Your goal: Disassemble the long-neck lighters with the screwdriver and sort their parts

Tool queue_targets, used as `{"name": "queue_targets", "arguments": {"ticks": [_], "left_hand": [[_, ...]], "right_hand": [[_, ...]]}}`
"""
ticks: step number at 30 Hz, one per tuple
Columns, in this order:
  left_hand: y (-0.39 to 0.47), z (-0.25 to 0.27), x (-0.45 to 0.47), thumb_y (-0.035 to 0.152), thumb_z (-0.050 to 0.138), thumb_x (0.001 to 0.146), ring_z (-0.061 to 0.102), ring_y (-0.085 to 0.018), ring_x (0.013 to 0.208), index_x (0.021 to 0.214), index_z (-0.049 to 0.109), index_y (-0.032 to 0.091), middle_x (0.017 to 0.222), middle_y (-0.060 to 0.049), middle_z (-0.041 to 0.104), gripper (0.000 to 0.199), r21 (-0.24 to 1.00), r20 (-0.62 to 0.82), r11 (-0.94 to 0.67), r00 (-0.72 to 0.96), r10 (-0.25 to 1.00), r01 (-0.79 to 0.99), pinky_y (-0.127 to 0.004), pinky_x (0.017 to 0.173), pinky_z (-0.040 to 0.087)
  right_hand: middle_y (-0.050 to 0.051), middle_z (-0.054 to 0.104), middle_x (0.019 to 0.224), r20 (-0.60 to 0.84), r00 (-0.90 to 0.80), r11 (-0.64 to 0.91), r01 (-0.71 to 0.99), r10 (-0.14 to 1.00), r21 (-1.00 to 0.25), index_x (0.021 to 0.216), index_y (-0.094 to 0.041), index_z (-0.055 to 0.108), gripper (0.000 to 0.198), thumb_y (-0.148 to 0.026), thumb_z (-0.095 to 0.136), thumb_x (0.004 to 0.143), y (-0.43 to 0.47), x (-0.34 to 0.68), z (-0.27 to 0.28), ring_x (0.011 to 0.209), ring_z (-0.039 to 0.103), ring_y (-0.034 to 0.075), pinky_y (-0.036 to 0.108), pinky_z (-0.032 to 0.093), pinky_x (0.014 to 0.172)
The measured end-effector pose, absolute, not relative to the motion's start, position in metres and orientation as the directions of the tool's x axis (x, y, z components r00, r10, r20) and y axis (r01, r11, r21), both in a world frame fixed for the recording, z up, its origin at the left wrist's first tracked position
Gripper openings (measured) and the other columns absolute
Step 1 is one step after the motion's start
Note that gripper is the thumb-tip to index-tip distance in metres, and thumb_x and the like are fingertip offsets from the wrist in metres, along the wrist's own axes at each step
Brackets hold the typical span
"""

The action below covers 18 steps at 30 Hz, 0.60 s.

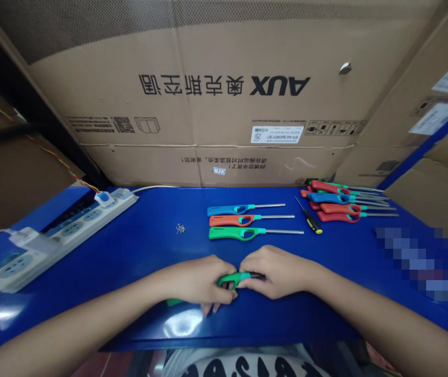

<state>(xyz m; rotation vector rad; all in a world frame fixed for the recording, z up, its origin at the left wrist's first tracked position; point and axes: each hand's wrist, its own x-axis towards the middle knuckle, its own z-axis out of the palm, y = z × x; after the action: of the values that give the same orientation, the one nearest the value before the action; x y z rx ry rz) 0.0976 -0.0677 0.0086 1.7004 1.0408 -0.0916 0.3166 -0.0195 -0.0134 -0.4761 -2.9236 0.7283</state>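
Close to the table's front edge, both my hands are on one green long-necked lighter [232, 279]. My left hand [204, 280] wraps round its green body, which it mostly covers. With fingers pinched, my right hand [275, 272] grips the lighter where the teal collar meets the dark neck, hiding the tip. Just beyond lie three more lighters side by side, necks to the right: a green one [232, 233], a red-orange one [230, 220] and a blue one [227, 210]. A screwdriver [311, 220] with a black and yellow handle rests to their right.
Several lighters [342, 208] are piled at the back right. A few small screws [180, 228] lie left of the row. A white power strip [67, 235] with plugs and cables runs along the left of the blue table [130, 251]. A cardboard wall [208, 115] stands behind.
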Motion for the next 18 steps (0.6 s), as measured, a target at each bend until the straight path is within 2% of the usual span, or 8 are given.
{"name": "queue_targets", "arguments": {"ticks": [1,3,5,7,10,13,18], "left_hand": [[-0.067,0.010,0.098,0.023,0.053,0.086,0.060,-0.011,0.051,0.088,0.060,0.018,0.068,0.003,0.064,0.008,0.760,-0.523,-0.029,0.637,0.567,0.650,-0.020,0.052,0.047],[-0.067,0.013,0.099,0.022,0.053,0.087,0.060,-0.012,0.058,0.086,0.061,0.018,0.074,0.001,0.067,0.009,0.768,-0.455,-0.137,0.684,0.571,0.625,-0.021,0.056,0.047],[-0.068,0.017,0.101,0.028,0.053,0.090,0.059,-0.013,0.064,0.083,0.064,0.018,0.076,0.000,0.067,0.016,0.712,-0.403,-0.267,0.689,0.603,0.650,-0.022,0.057,0.044],[-0.071,0.021,0.102,0.034,0.052,0.092,0.060,-0.015,0.065,0.084,0.067,0.019,0.076,-0.002,0.068,0.023,0.634,-0.401,-0.327,0.660,0.635,0.701,-0.023,0.056,0.042],[-0.079,0.025,0.104,0.030,0.052,0.091,0.060,-0.015,0.064,0.085,0.071,0.022,0.077,-0.001,0.070,0.021,0.588,-0.407,-0.358,0.648,0.644,0.725,-0.023,0.052,0.038],[-0.086,0.030,0.104,0.028,0.053,0.090,0.061,-0.015,0.062,0.088,0.073,0.025,0.077,-0.001,0.071,0.020,0.566,-0.402,-0.369,0.638,0.657,0.737,-0.023,0.049,0.037],[-0.081,0.036,0.105,0.027,0.052,0.091,0.063,-0.015,0.067,0.090,0.071,0.022,0.083,-0.002,0.073,0.020,0.536,-0.477,-0.360,0.625,0.618,0.764,-0.022,0.054,0.041]], "right_hand": [[0.004,0.068,0.078,0.013,-0.947,0.846,0.281,0.321,-0.454,0.088,-0.016,0.068,0.026,-0.035,0.053,0.098,-0.022,0.316,-0.008,0.073,0.060,0.015,0.025,0.040,0.065],[0.004,0.069,0.083,0.009,-0.944,0.849,0.292,0.329,-0.440,0.089,-0.017,0.068,0.022,-0.031,0.052,0.097,-0.028,0.314,0.004,0.078,0.062,0.016,0.025,0.041,0.067],[0.003,0.068,0.082,-0.014,-0.937,0.840,0.321,0.350,-0.438,0.086,-0.017,0.066,0.017,-0.028,0.055,0.094,-0.033,0.313,0.014,0.077,0.063,0.015,0.025,0.041,0.066],[0.002,0.068,0.080,-0.050,-0.932,0.830,0.343,0.359,-0.439,0.084,-0.018,0.063,0.018,-0.031,0.056,0.094,-0.037,0.311,0.020,0.075,0.062,0.015,0.025,0.039,0.065],[0.002,0.069,0.079,-0.077,-0.949,0.863,0.309,0.305,-0.400,0.085,-0.018,0.064,0.025,-0.037,0.053,0.098,-0.040,0.312,0.024,0.070,0.062,0.015,0.027,0.036,0.061],[0.002,0.069,0.074,-0.045,-0.976,0.925,0.218,0.215,-0.312,0.083,-0.016,0.065,0.033,-0.039,0.049,0.101,-0.041,0.316,0.024,0.065,0.060,0.014,0.028,0.034,0.059],[0.004,0.071,0.077,-0.021,-0.983,0.964,0.182,0.182,-0.193,0.094,-0.013,0.067,0.037,-0.038,0.041,0.105,-0.043,0.323,0.018,0.063,0.060,0.014,0.030,0.032,0.056]]}}
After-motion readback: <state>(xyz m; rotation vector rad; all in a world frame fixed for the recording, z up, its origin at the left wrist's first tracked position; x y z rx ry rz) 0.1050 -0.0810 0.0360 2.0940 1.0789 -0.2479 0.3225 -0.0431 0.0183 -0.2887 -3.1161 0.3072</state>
